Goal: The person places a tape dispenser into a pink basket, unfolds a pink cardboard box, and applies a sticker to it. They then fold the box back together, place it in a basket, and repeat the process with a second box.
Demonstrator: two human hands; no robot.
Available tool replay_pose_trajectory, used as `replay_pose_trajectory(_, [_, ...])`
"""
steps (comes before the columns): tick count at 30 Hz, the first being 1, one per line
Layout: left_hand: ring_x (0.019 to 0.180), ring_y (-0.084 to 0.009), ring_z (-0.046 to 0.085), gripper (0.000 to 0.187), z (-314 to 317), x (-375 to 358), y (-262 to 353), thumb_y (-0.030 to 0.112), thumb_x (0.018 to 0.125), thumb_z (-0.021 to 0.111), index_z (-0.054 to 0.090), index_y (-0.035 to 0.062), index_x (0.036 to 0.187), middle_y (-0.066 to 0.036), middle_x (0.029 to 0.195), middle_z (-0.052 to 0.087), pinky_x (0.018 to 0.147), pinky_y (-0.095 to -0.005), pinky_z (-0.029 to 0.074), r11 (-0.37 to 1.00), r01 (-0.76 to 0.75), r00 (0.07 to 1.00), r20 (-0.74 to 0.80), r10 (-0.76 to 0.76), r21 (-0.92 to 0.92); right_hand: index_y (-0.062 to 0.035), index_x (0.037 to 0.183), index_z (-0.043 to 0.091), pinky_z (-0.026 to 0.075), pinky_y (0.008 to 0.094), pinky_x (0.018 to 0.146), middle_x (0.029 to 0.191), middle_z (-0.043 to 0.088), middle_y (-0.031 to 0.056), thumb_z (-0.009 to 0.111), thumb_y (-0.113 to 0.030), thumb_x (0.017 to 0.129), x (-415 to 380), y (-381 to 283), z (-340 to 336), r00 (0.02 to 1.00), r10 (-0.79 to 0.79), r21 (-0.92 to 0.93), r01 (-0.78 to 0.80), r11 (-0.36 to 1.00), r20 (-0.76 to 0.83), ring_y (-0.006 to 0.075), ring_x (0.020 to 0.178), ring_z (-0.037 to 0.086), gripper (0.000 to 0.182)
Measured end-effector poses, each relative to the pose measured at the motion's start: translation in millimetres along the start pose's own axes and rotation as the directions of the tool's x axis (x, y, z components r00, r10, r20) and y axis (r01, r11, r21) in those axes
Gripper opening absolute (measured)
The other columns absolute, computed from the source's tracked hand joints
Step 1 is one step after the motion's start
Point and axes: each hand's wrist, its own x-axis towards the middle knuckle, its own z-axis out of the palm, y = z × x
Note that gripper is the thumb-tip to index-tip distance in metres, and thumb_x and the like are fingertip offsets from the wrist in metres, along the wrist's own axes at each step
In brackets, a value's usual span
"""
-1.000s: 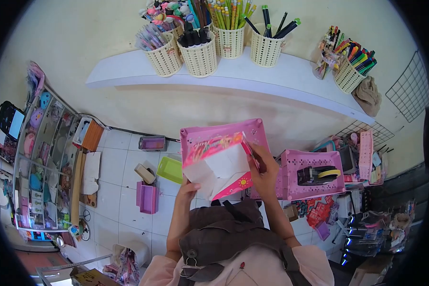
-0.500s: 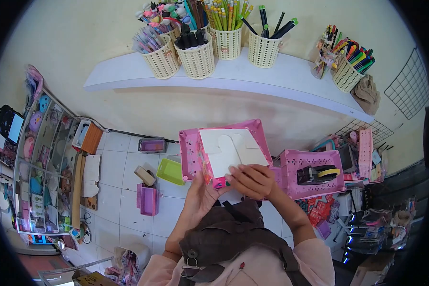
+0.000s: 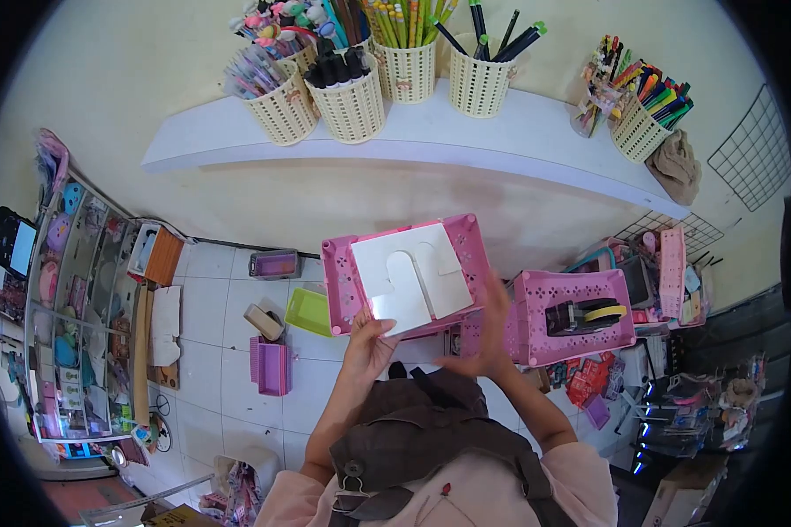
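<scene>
Trays, one purple (image 3: 273, 369) and one green (image 3: 308, 313), lie on the tiled floor to the person's left. Along the wall shelf (image 3: 536, 123), cream cups (image 3: 279, 114) stand grouped, apparently to sort things by kind: pens in the leftmost, black-capped markers in the next, patterned pencils further along. I see the left hand (image 3: 366, 350) pinching a white box (image 3: 404, 285) at its near corner, thumb on top, probably to steady it with the folded flaps facing up. It lies over a pink basket (image 3: 339, 290); whether it rests there, I cannot tell. The right hand (image 3: 492, 338), blurred, hangs just beside the box's right edge, fingers and thumb spread apart, gripping nothing visible. Further right, a second pink basket (image 3: 529, 321) bears a tape dispenser (image 3: 567, 321), perhaps for easy reach; inside or on an upturned base, I cannot say. Above, a far cup (image 3: 639, 132) holds coloured pens.
</scene>
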Motion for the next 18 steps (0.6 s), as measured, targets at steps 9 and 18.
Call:
replay_pose_trajectory(9, [0.100,-0.0259,0.046,0.053,-55,60,-9,0.008,0.068,0.059,0.034,-0.0007,0.114,-0.014,0.111,0.042,0.085,-0.0441,0.039,0.910,0.258,0.960,-0.190,-0.205,0.324,-0.0081,0.128,0.023,0.023,0.0316,0.096,0.125,0.034,0.0121,0.064,-0.005,0.066,-13,54,35,0.477,0.814,0.545,-0.801,0.247,0.332,0.0220,0.116,0.031,0.074])
replay_pose_trajectory(18, [0.114,-0.0358,0.028,0.092,-64,80,-26,0.021,0.062,0.070,0.008,-0.0047,0.126,-0.029,0.119,0.027,0.095,-0.0405,0.022,-0.147,-0.106,0.920,0.153,0.361,0.983,-0.0023,0.126,0.023,0.031,0.0342,0.092,0.125,0.031,0.0204,0.063,-0.008,0.065,-41,78,68,0.679,0.695,0.106,-0.729,0.676,0.235,0.0282,0.113,0.037,0.073])
